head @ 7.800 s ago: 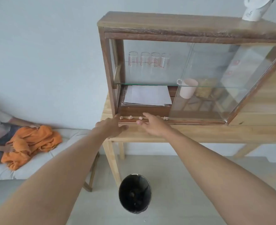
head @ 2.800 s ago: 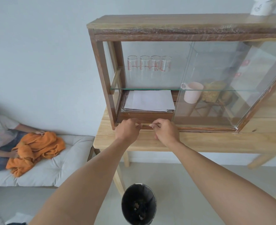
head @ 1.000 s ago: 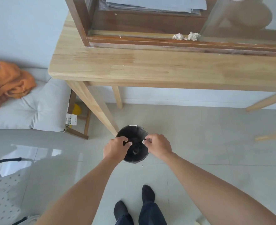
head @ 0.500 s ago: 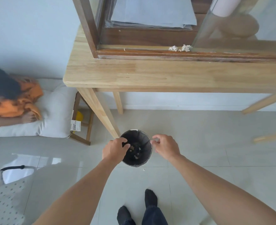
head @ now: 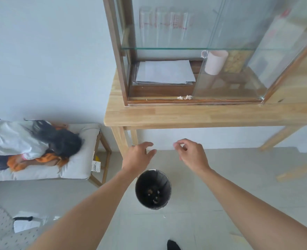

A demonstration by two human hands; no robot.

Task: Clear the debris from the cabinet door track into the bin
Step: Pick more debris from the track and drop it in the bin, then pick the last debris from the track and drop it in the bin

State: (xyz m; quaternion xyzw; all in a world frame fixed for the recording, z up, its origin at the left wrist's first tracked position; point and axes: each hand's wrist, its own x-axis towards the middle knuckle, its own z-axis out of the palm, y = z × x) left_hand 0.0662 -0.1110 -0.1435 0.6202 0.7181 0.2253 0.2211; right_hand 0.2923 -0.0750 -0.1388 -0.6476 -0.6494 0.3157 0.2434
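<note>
A small clump of whitish debris (head: 184, 97) lies in the cabinet door track (head: 194, 101), against the edge of the glass sliding door (head: 226, 82). One tiny crumb (head: 146, 99) sits further left in the track. The black bin (head: 153, 188) stands on the floor below the table, with bits of debris inside. My left hand (head: 139, 156) and my right hand (head: 191, 154) hover above and beyond the bin, under the table edge. Both hold nothing; the fingers are loosely spread.
The wooden cabinet stands on a light wooden table (head: 203, 116); a table leg (head: 119, 139) is just left of my left hand. Inside are papers (head: 165, 72), a pink mug (head: 215, 62) and glasses. A person lies on a cushioned bench (head: 76, 159) at left.
Both hands have lifted away from the bin's rim, open and empty, and the view has tilted up toward the cabinet. More bits lie in the bin than before.
</note>
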